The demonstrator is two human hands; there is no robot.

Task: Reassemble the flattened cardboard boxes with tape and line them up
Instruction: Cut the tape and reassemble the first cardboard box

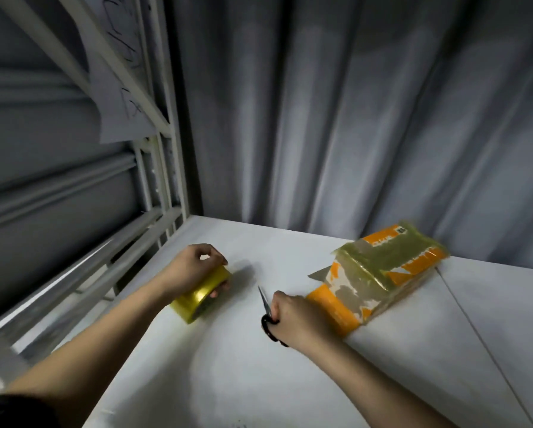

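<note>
Left hand (194, 270) grips the yellow tape roll (202, 296) at nine o'clock; right hand (290, 316) clutches scissors (266, 307) beside the taped orange box (379, 273); the exposed blades could nick a reaching wrist.

scissors (266, 316): handles partly hidden in right hand (293, 316) | tape roll (197, 299): top under left hand (194, 270)

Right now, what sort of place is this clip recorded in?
Probably a makeshift packing station in a storeroom or curtained-off recording booth. A white table stands against grey curtains, with a pale metal rack on the left. The left hand holds a tape roll; the right hand holds scissors.
</note>
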